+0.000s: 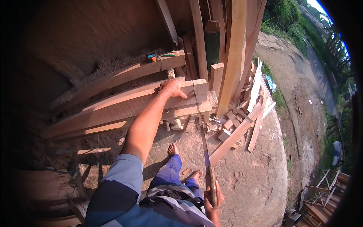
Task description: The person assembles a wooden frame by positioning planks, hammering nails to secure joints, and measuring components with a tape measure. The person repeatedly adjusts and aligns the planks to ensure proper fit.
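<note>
Mid-frame, the left hand (172, 89) presses spread fingers on a thick, stiff, seemingly heavy plank (124, 106); low in frame, the right hand (213, 196) grips a thin, probably whippy handsaw (204, 143).

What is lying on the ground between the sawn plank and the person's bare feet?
In the head view, small wood offcuts lie below the plank; nearer the feet the stone ground is bare.
</note>
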`<state>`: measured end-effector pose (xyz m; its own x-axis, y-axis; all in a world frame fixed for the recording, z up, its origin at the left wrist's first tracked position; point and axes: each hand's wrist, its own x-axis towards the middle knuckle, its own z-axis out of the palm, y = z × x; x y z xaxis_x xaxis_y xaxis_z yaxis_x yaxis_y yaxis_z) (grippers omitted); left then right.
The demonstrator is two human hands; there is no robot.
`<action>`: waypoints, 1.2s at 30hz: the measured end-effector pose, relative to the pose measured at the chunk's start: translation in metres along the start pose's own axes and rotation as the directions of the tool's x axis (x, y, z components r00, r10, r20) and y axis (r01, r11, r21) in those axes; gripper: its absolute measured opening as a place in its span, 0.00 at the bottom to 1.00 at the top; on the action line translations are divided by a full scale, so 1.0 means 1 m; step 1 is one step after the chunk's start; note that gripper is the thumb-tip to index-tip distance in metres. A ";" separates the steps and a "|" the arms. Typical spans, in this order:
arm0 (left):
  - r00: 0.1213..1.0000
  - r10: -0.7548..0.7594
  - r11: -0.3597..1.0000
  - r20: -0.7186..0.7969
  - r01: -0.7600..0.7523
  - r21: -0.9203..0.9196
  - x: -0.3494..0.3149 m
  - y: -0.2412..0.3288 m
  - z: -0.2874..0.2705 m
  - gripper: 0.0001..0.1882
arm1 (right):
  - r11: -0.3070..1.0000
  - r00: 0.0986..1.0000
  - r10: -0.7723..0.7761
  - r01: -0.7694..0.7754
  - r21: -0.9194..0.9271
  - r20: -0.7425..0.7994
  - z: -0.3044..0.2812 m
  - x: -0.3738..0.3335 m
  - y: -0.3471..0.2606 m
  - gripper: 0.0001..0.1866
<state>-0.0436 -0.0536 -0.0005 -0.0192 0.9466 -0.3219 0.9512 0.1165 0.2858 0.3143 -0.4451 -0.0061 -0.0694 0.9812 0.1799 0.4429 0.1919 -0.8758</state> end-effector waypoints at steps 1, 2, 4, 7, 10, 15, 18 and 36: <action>0.998 -0.046 0.999 -0.049 0.047 0.028 -0.002 0.003 0.005 0.40 | 0.998 0.998 -0.061 0.061 0.008 -0.012 0.010 0.019 0.002 0.32; 0.991 -0.080 0.995 -0.106 0.085 0.045 -0.006 0.005 0.011 0.41 | 0.997 0.997 -0.072 0.072 0.005 -0.005 0.020 0.047 0.000 0.32; 0.974 -0.023 0.999 -0.224 0.032 0.037 -0.023 0.006 0.026 0.32 | 0.986 0.995 -0.082 0.088 0.144 -0.048 0.074 0.151 0.012 0.32; 0.971 -0.056 0.997 -0.233 0.066 0.033 -0.030 0.014 0.031 0.19 | 0.980 0.990 -0.127 0.135 0.145 -0.067 0.140 0.279 0.013 0.33; 0.982 -0.074 0.997 -0.172 0.075 -0.004 -0.022 0.010 0.023 0.24 | 0.966 0.990 -0.132 0.139 0.217 -0.044 0.113 0.243 0.020 0.34; 0.999 0.036 0.999 -0.033 -0.035 0.014 0.003 -0.002 0.000 0.42 | 0.996 0.996 0.085 -0.084 -0.034 0.029 -0.007 -0.003 -0.003 0.32; 0.992 0.010 1.000 -0.122 -0.008 0.019 -0.005 0.002 0.007 0.40 | 0.996 0.997 -0.072 0.072 -0.049 -0.002 0.002 0.025 -0.009 0.35; 0.986 -0.008 0.999 -0.166 0.014 0.035 -0.014 0.005 0.012 0.34 | 0.989 0.997 -0.078 0.080 0.122 -0.026 0.056 0.107 0.003 0.31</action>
<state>-0.0347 -0.0695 -0.0053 -0.0777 0.9824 -0.1699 0.9611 0.1191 0.2492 0.2576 -0.3384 -0.0145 -0.0802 0.9625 0.2591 0.3238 0.2710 -0.9065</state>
